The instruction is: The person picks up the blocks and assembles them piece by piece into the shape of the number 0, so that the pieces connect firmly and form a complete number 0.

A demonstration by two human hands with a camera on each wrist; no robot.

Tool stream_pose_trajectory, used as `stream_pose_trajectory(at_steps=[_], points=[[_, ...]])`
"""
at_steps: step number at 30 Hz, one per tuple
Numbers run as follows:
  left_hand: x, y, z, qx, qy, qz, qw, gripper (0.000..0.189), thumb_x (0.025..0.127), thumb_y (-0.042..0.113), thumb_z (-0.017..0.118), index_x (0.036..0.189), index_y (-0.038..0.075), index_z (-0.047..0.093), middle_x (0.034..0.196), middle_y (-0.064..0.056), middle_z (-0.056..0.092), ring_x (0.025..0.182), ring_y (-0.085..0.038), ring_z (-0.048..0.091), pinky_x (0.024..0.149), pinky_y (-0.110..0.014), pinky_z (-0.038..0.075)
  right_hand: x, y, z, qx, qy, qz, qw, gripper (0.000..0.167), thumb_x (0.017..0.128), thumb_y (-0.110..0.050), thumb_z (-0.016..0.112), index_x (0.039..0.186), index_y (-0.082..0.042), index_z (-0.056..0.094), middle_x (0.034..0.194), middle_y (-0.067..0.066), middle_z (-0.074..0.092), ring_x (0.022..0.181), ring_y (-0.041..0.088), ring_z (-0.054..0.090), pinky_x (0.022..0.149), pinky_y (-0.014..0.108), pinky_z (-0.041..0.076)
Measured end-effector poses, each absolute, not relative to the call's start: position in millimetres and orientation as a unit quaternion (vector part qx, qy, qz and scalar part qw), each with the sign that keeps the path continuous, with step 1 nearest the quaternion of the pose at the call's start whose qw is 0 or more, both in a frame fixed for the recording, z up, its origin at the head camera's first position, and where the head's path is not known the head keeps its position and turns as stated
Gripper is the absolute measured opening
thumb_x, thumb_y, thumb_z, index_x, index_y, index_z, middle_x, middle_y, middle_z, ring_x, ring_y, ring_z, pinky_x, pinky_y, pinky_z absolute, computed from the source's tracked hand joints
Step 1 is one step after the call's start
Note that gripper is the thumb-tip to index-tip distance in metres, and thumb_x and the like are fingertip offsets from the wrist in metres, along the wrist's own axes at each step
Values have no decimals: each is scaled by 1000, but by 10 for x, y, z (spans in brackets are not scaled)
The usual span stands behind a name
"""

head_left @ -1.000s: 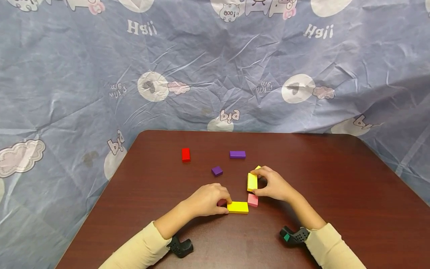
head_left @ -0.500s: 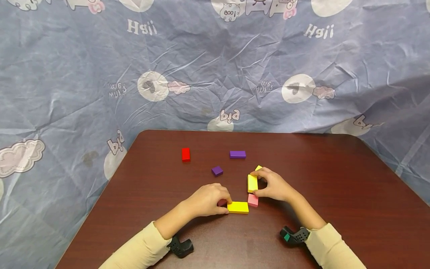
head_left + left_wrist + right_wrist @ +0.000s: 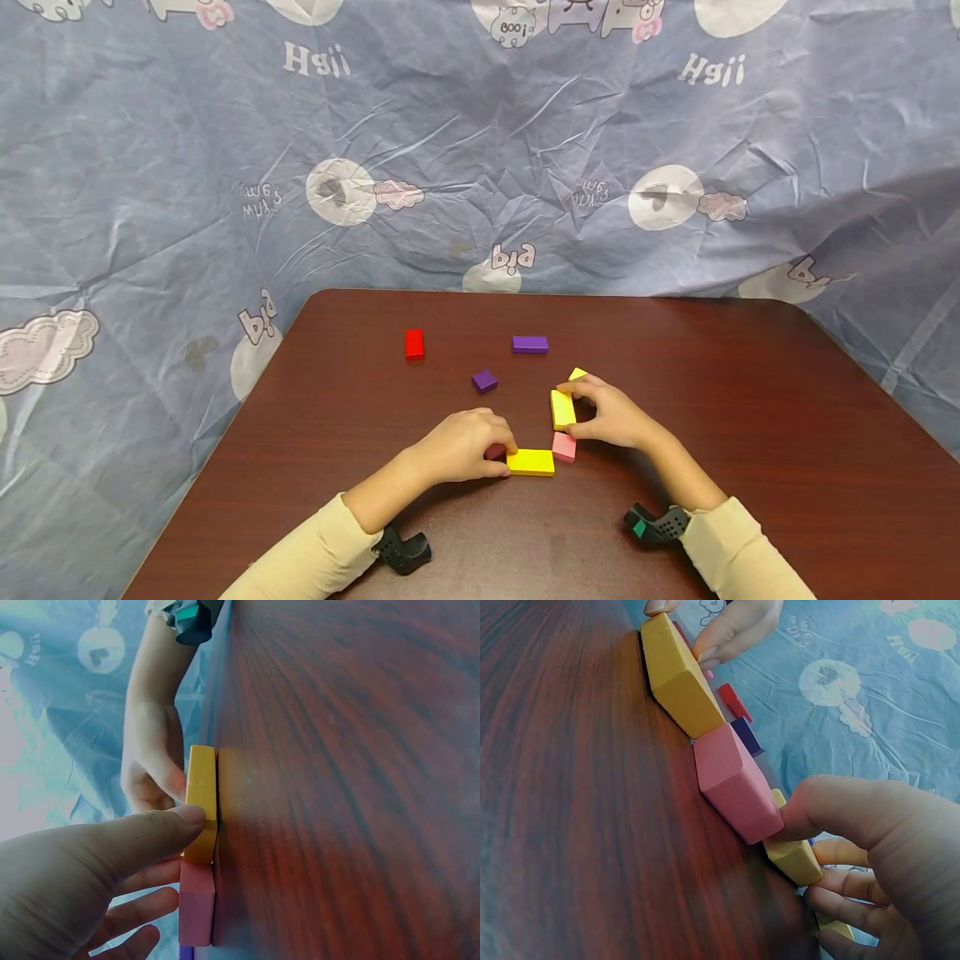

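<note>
My left hand (image 3: pixel 467 446) pinches the left end of a flat yellow block (image 3: pixel 532 462) between thumb and fingers. A dull pink block (image 3: pixel 196 904) sits by these fingers, mostly hidden in the head view. At the yellow block's right end lies a light pink block (image 3: pixel 564 447). Just beyond that, my right hand (image 3: pixel 611 412) holds a second yellow block (image 3: pixel 562 410) lengthwise, thumb at its near end and a finger at its far end. Part of another yellow block (image 3: pixel 577 374) shows behind the right fingers.
Farther back on the brown table (image 3: pixel 712 375) lie a red block (image 3: pixel 415 345), a long purple block (image 3: pixel 530 344) and a small dark purple block (image 3: pixel 484 382). A patterned blue-grey cloth (image 3: pixel 480 125) hangs behind the table.
The yellow block in my right hand has shifted slightly nearer to the light pink block and turned a little. My left hand and its block have stayed in place.
</note>
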State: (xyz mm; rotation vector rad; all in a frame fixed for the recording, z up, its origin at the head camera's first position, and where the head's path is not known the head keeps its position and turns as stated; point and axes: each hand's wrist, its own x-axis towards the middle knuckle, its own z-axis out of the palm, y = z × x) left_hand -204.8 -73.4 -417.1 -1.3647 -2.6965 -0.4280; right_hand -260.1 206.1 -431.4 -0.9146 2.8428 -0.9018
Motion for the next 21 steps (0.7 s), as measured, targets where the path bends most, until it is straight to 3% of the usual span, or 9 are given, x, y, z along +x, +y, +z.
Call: stream_pose_trajectory(at_steps=[13,21], points=[[-2040,-729,-4164,-448,-882,-139,46,17,82,29,79,96,19,75,93,10,67,86,-7,55,78,-18,44,-2607,2089,-4351,-301,901,-311,19,49,82,-23,69,127,-5,61,117,7,58,104,25,53,89,45,46],[-2038,-734,-4165,-446,-883,-141,43,17,83,29,78,96,19,75,93,10,67,86,-7,55,77,-19,45,-2600,2091,-4341,-307,895,-324,3,40,83,-18,69,121,-5,65,111,6,61,101,26,56,86,45,48]])
